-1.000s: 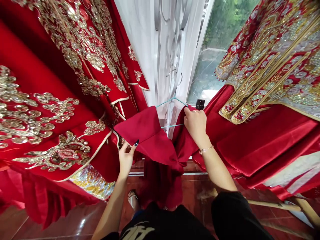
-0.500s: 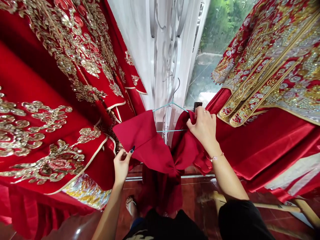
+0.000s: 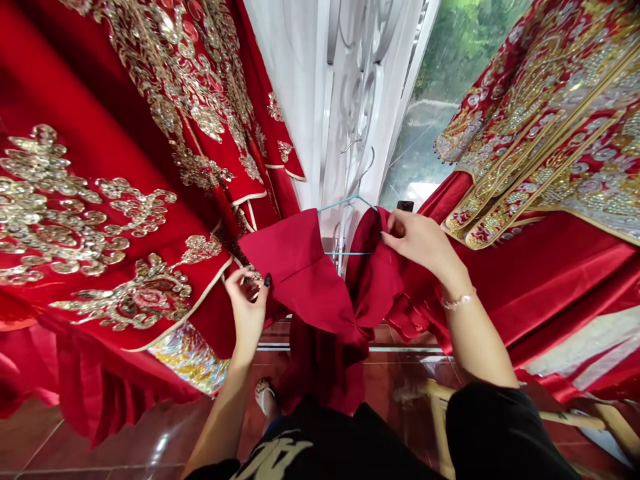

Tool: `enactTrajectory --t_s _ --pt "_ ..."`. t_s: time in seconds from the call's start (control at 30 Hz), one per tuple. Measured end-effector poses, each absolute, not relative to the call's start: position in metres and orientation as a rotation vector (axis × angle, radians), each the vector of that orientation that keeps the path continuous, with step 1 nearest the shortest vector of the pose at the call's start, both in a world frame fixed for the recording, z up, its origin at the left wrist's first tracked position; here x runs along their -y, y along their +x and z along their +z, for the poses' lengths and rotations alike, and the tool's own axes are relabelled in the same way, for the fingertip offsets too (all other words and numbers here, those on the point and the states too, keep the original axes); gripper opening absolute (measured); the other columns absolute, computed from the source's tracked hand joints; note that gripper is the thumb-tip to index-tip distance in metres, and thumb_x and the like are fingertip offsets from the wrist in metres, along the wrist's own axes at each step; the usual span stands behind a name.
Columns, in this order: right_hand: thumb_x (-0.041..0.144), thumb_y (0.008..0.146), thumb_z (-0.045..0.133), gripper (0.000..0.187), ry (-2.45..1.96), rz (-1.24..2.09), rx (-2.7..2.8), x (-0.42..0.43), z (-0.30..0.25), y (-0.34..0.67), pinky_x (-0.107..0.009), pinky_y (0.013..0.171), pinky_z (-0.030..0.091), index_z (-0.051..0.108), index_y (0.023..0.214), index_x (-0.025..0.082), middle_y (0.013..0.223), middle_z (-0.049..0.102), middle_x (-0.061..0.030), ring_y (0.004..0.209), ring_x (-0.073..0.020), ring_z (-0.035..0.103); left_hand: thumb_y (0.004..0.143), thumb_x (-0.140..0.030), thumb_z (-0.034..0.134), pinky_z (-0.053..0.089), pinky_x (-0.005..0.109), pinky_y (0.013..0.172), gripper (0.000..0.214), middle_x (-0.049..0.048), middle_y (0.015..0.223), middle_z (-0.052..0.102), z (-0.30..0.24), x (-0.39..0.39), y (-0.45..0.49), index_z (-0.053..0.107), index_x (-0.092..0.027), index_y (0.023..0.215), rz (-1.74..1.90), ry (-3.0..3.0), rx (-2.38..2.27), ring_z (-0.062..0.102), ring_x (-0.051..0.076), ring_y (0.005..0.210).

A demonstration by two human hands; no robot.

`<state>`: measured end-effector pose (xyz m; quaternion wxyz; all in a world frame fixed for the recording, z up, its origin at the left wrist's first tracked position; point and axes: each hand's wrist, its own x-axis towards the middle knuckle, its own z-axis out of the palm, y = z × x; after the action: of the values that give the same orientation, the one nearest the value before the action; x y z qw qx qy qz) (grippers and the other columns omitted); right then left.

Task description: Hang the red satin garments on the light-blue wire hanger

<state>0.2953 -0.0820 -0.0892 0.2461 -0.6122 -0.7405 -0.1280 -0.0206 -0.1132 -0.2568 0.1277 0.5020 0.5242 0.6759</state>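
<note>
On the left, a bright red gown (image 3: 150,167) is hanging with gold sequin flowers (image 3: 125,297) spreading over it, and cream trim (image 3: 200,300) is edging its hem. Below, a shiny patterned panel (image 3: 187,353) is showing beside red pleated cloth (image 3: 90,373). On the right, a gold-beaded jacket (image 3: 565,133) is hanging over a glossy red skirt (image 3: 545,267). Far off in the middle, a white metal frame (image 3: 327,113) with curling bars is standing between a white curtain or wall (image 3: 290,67) and a window (image 3: 435,133), where greenery (image 3: 475,40) is showing. A black phone (image 3: 405,205) is sitting near the window's lower edge. Near right, a wooden frame (image 3: 440,427) is standing on reddish floor tiles (image 3: 45,440).
</note>
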Motion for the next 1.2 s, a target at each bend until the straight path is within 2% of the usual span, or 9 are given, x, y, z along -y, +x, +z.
enactTrajectory --t_s 0.07,0.13,0.2,0.37,0.43,0.67,0.77,0.97,1.2 --pt "0.037 0.087 0.057 0.023 -1.606 -0.423 1.874 0.087 -0.096 0.305 -0.042 0.086 0.047 0.063 0.102 0.022 0.102 0.066 -0.0128 0.1 -0.0306 0.059 0.08 -0.031 0.067 0.053 0.039 0.099 0.05 0.0125 0.128 0.051 -0.24 0.123 -0.016 0.046 -0.023 0.125 2.212 1.491 -1.593 0.059 0.022 0.111" --pt "0.039 0.088 0.055 0.037 -1.57 -0.493 1.716 0.085 -0.106 0.305 -0.051 0.097 0.044 0.059 0.12 0.021 0.124 0.061 -0.0176 0.117 -0.0348 0.053 0.086 -0.03 0.062 0.046 0.045 0.111 0.043 0.014 0.131 0.049 -0.212 0.129 -0.001 0.048 -0.023 0.126 2.284 1.7 -1.665 0.053 0.026 0.125" --pt "0.038 0.089 0.053 0.05 -1.573 -0.479 1.661 0.077 -0.118 0.294 -0.059 0.105 0.038 0.05 0.137 0.023 0.141 0.052 -0.0185 0.131 -0.0378 0.045 0.092 -0.028 0.055 0.038 0.052 0.118 0.033 0.013 0.128 0.055 -0.179 0.124 0.024 0.054 -0.023 0.125 2.07 2.043 -1.655 0.051 0.029 0.13" --pt "0.037 0.089 0.053 0.071 -1.632 -0.334 1.636 0.057 -0.147 0.266 -0.075 0.106 0.031 0.028 0.155 0.027 0.159 0.038 -0.0179 0.147 -0.0447 0.028 0.087 -0.022 0.059 0.012 0.078 0.116 0.066 0.0186 0.158 0.037 -0.127 0.072 0.079 0.039 -0.023 0.15 1.536 2.278 -1.796 0.017 0.046 0.153" --pt "0.035 0.086 0.058 0.078 -1.672 -0.262 1.638 0.054 -0.153 0.269 -0.077 0.104 0.032 0.028 0.157 0.022 0.161 0.035 -0.021 0.147 -0.0481 0.028 0.085 -0.012 0.053 0.012 0.082 0.113 0.073 0.0181 0.16 0.035 -0.126 0.054 0.074 0.032 -0.025 0.155 1.432 2.302 -1.739 0.018 0.047 0.153" --pt "0.018 0.083 0.054 0.07 -1.705 -0.199 1.734 0.064 -0.153 0.299 -0.065 0.108 0.04 0.042 0.152 0.01 0.137 0.063 -0.0234 0.135 -0.0437 0.049 0.064 0.0 0.045 0.034 0.05 0.123 0.084 0.0141 0.149 0.052 -0.115 0.02 0.0 0.044 -0.016 0.146 1.148 2.482 -1.063 0.048 0.028 0.14" --pt "0.015 0.084 0.05 0.069 -1.79 -0.227 1.768 0.076 -0.146 0.295 -0.058 0.103 0.045 0.041 0.152 0.007 0.128 0.067 -0.024 0.127 -0.0427 0.055 0.063 -0.001 0.046 0.034 0.052 0.123 0.078 0.0119 0.144 0.056 -0.11 0.019 -0.008 0.052 -0.016 0.139 1.093 2.465 -1.031 0.05 0.027 0.138" --pt "0.006 0.085 0.043 0.058 -1.881 -0.204 1.766 0.092 -0.138 0.29 -0.044 0.084 0.05 0.055 0.142 0.01 0.107 0.073 -0.0204 0.1 -0.034 0.067 0.07 -0.004 0.047 0.021 0.072 0.121 0.068 0.0112 0.152 0.047 -0.116 0.049 0.001 0.057 -0.023 0.135 1.165 2.425 -1.585 0.038 0.037 0.147" --pt "0.007 0.087 0.046 0.045 -1.981 -0.259 1.689 0.106 -0.133 0.286 -0.036 0.076 0.047 0.062 0.128 0.011 0.109 0.071 -0.0202 0.101 -0.0311 0.066 0.067 -0.008 0.045 0.036 0.045 0.122 0.071 0.0087 0.144 0.058 -0.103 0.033 -0.024 0.053 -0.017 0.137 0.99 2.493 -1.185 0.052 0.024 0.137"
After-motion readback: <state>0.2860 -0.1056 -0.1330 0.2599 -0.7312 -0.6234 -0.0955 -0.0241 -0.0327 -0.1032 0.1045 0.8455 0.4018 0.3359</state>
